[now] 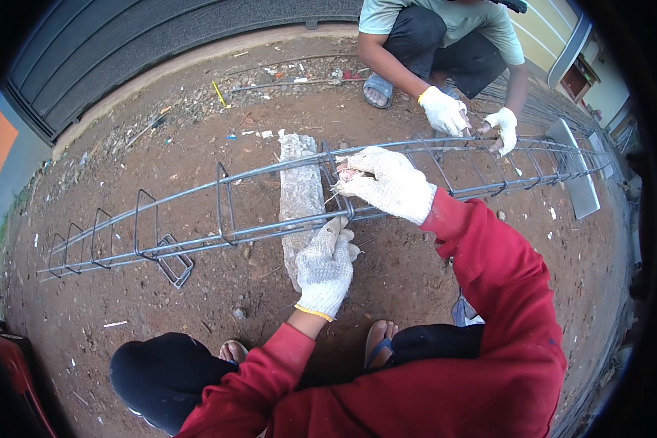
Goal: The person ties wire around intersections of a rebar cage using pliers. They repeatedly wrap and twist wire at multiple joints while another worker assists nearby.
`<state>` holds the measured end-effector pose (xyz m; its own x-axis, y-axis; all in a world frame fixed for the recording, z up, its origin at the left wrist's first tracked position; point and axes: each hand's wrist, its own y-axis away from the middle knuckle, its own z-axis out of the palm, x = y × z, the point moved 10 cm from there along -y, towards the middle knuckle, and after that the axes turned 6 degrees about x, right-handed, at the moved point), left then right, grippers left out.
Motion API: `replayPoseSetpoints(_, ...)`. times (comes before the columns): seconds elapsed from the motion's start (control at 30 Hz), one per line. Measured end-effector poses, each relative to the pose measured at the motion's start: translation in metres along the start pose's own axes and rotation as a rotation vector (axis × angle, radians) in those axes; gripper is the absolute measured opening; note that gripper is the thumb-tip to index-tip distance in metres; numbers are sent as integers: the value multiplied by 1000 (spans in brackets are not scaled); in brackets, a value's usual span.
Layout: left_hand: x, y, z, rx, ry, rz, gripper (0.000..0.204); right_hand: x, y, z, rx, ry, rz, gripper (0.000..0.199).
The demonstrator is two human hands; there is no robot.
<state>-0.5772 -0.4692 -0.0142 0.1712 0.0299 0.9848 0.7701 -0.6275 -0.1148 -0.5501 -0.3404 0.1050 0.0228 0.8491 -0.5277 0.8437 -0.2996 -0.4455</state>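
Note:
A long rebar cage (pixel 264 233) of steel bars and square stirrups stretches across the ground before me. My left hand (pixel 327 266), in a white knitted glove, is closed at the near bar, its fingertips against the foot of a stirrup (pixel 327 166). Just above and to the right, my right hand (pixel 387 182) is gloved too, with worn fingertips pinched together beside that same stirrup. Thin strands show near those fingertips; what they hold is too small to make out. Under the cage lies a rough concrete block (pixel 301 191), partly covered by the bars.
Across the cage a co-worker (pixel 445 44) squats, both gloved hands (pixel 445 112) at the far bar. Loose stirrups (pixel 174 264) lie by the cage's left part. A pale slab (pixel 575 175) stands near its right end. Behind is a dark ribbed gate (pixel 160 51); debris litters the soil.

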Motion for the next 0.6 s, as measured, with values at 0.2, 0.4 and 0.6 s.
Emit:
replayPoseSetpoints(0.2,11,-3,-1,55,-189,211,26,9,-22,30,-171,168,-33,29)
replayPoseSetpoints(0.4,39,2,-2,160,-391,449,33,0,-26,32,-154,103,-5,26)
replayPoseSetpoints(0.6,33,-9,3,21,-344,377,35,13,-21,37,-244,-257,288,12)
